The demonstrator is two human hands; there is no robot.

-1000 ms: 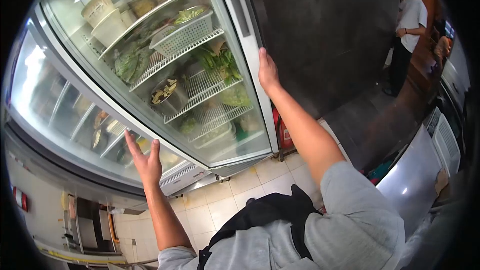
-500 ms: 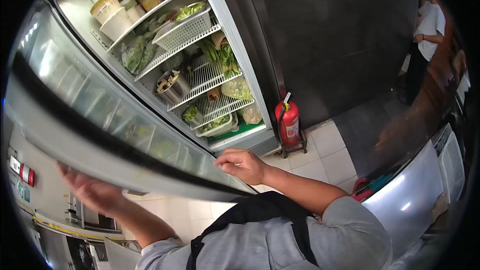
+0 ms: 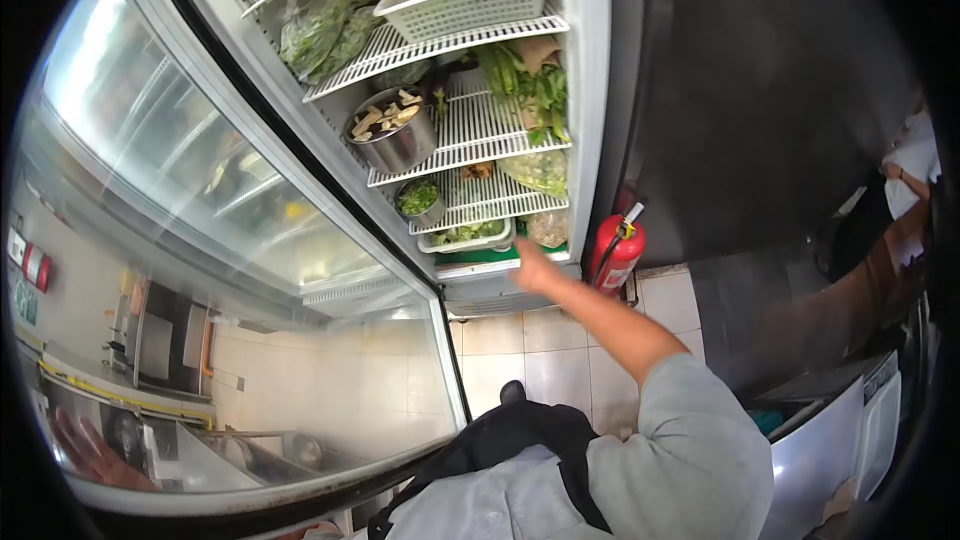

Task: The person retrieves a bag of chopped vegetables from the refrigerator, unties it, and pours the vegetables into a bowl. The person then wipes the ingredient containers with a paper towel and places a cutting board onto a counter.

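Refrigerator door (image 3: 330, 380) has been swung wider than half a second ago, its glass now spread across the left of the view. Through it the left hand (image 3: 95, 450) is seen near the free edge, fingers spread; whether the door is touched cannot be told. The right hand (image 3: 530, 268), then held near the door, has been brought before the lowest level, just beside the white tray (image 3: 465, 237) of cut greens; it is blurred, and its grip cannot be told. Above, a steel pot (image 3: 398, 148) and a perforated basket (image 3: 470, 15) are borne on wire shelves. The opening is bounded by the door's hinge side and the right jamb (image 3: 592, 90), with full-width room between; tiled floor (image 3: 495, 350) is seen below, a fire extinguisher (image 3: 618, 252) beside the jamb.
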